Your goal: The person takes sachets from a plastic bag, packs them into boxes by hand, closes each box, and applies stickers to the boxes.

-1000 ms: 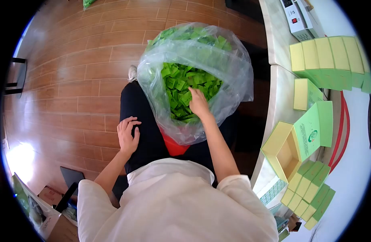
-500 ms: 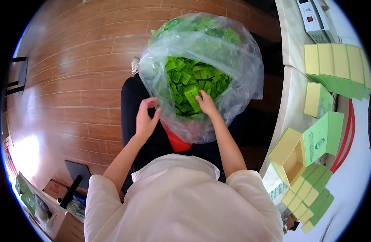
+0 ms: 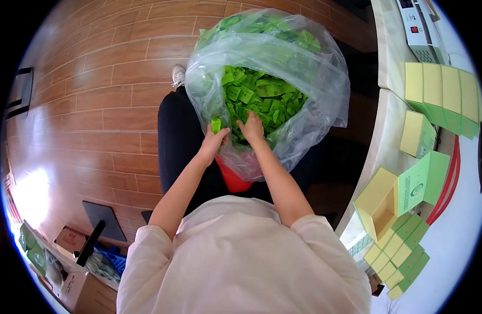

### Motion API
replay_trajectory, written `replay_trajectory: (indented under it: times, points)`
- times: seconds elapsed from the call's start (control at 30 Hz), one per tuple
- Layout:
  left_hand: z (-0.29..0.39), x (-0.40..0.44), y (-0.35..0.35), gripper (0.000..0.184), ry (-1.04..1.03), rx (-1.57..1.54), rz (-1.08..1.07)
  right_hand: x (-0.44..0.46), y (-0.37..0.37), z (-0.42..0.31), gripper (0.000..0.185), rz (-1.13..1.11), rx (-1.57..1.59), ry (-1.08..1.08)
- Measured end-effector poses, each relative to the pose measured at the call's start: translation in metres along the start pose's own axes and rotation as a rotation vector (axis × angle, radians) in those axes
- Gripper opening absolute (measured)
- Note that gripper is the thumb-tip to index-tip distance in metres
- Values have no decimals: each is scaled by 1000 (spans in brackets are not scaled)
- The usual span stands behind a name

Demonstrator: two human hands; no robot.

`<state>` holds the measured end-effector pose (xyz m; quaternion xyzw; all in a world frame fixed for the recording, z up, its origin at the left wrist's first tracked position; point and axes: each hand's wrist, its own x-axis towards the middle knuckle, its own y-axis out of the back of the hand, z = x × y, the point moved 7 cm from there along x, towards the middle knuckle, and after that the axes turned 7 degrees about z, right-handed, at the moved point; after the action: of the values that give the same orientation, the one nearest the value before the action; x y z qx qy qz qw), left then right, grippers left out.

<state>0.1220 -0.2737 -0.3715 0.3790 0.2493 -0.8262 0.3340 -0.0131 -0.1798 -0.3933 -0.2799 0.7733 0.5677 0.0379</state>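
A large clear plastic bag (image 3: 324,112) stands between my knees, full of small green packets (image 3: 272,99). My left hand (image 3: 215,140) is closed on a green packet (image 3: 216,124) at the bag's near left rim. Inside the bag's mouth, my right hand (image 3: 252,128) reaches down onto the loose packets with its fingers bent; whether it grips one is hidden. Something red (image 3: 233,177) shows beneath the bag's near side.
On the pale counter (image 3: 374,141) at right are an open green box (image 3: 379,204), several closed boxes (image 3: 442,94), a stack of smaller boxes (image 3: 400,251) and a white machine (image 3: 416,31). Cartons (image 3: 89,293) and a black stand (image 3: 105,220) are at lower left.
The green packet has passed from my right hand to my left. My right hand has moved left and down onto the packets in the bag. The view has shifted slightly.
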Motion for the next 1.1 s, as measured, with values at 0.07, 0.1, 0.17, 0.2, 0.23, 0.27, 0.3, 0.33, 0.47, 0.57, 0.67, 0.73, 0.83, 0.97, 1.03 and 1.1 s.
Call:
replay_trajectory:
  times: [0.07, 0.1, 0.17, 0.2, 0.23, 0.27, 0.3, 0.33, 0.47, 0.57, 0.67, 0.73, 0.83, 0.97, 1.03, 1.1]
  points:
    - [3, -1, -1, 44, -16, 86, 12, 2, -23, 7, 37, -122, -70, 13]
    - [4, -1, -1, 44, -9, 54, 18, 3, -29, 11, 37, -124, -70, 13]
    - [5, -2, 0, 45, -3, 14, 31, 4, -27, 12, 30, -61, -40, 36]
    - [6, -3, 0, 45, -3, -11, 29, 4, -27, 15, 30, -63, -43, 41]
    - [6, -3, -1, 45, -3, -33, 24, 3, -12, 16, 26, 69, 88, 60]
    - [7, -2, -2, 45, -6, -33, 20, 4, 4, 20, 23, 203, 218, 75]
    - [8, -2, -1, 44, -3, -37, 36, 5, 14, 27, 23, 210, 216, 74]
    - [6, -3, -2, 43, 4, -40, 49, 5, 30, 32, 21, 180, 360, 32]
    - [9, -3, -5, 36, -28, -28, 23, -7, 79, 51, 18, -13, 1026, -181]
    - [14, -9, -12, 37, 45, -102, -31, -25, 101, 46, 17, -261, 1409, -294]
    - [13, -22, -22, 52, 177, -131, -182, -45, 105, 32, 18, -468, 1436, -259]
    - [10, -40, -39, 73, 255, -85, -437, -58, 104, 22, 18, -675, 1090, -137]
    - [3, -72, -47, 77, 431, -12, -580, -58, 101, -6, 20, -523, 670, 406]
    - [-1, -95, -50, 83, 503, -93, -630, -70, 121, -36, 16, -151, 272, 574]
    - [0, -96, -53, 78, 451, -94, -662, -78, 128, -48, 14, -108, 254, 531]
    - [-5, -81, -46, 66, 355, -188, -532, -85, 134, -56, 16, 13, 346, 589]
